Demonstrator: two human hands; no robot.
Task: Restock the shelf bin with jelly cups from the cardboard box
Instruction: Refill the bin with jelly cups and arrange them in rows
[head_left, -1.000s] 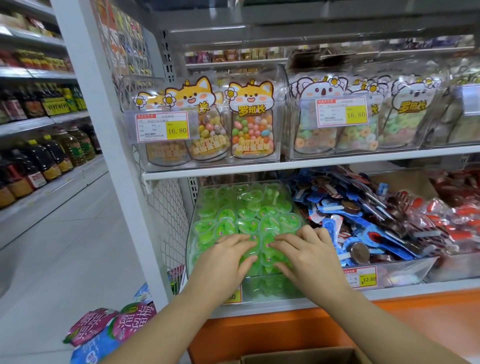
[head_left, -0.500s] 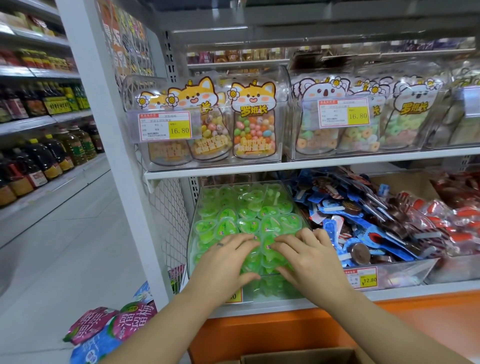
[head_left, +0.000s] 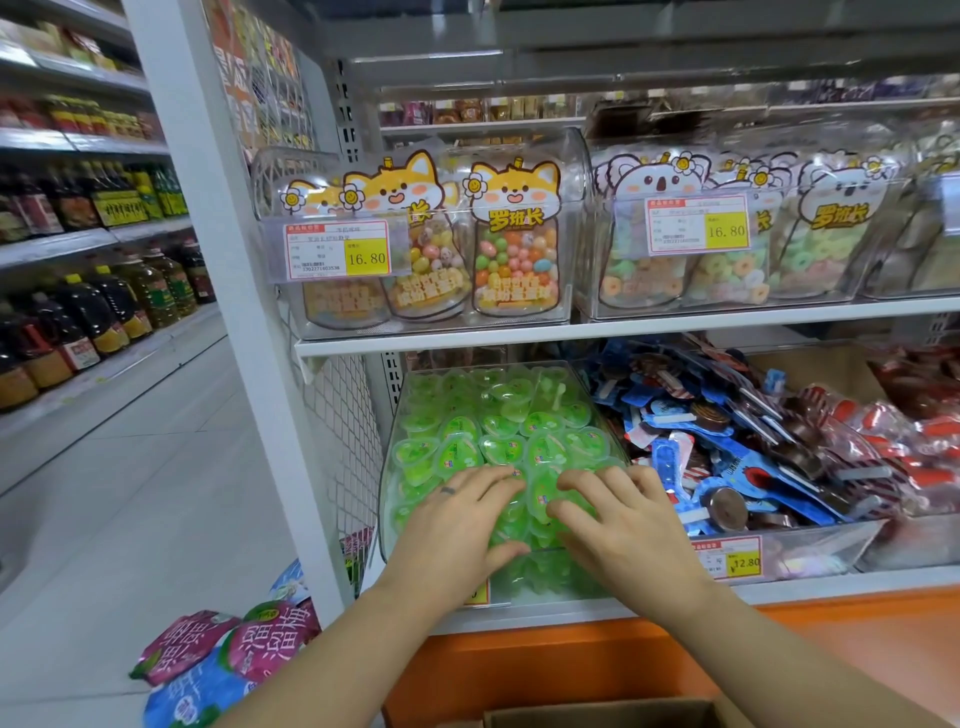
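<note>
A clear plastic shelf bin (head_left: 390, 441) on the lower shelf is heaped with green heart-shaped jelly cups (head_left: 498, 421). My left hand (head_left: 457, 525) lies flat on the front of the heap, fingers spread, thumb low against the cups. My right hand (head_left: 618, 519) lies beside it on the same cups, fingers spread and pointing left. Neither hand grips a cup. The top edge of the cardboard box (head_left: 597, 714) shows at the bottom of the view, below my forearms.
A bin of blue and red wrapped snacks (head_left: 737, 457) adjoins on the right. Clear candy bins (head_left: 426, 244) sit on the shelf above. Snack bags (head_left: 228, 654) lie on the floor at left. The aisle floor runs left, past shelves of oil bottles (head_left: 104, 306).
Both hands stay on the cups at the bin's front; the fingers have spread slightly apart. The view has barely shifted.
</note>
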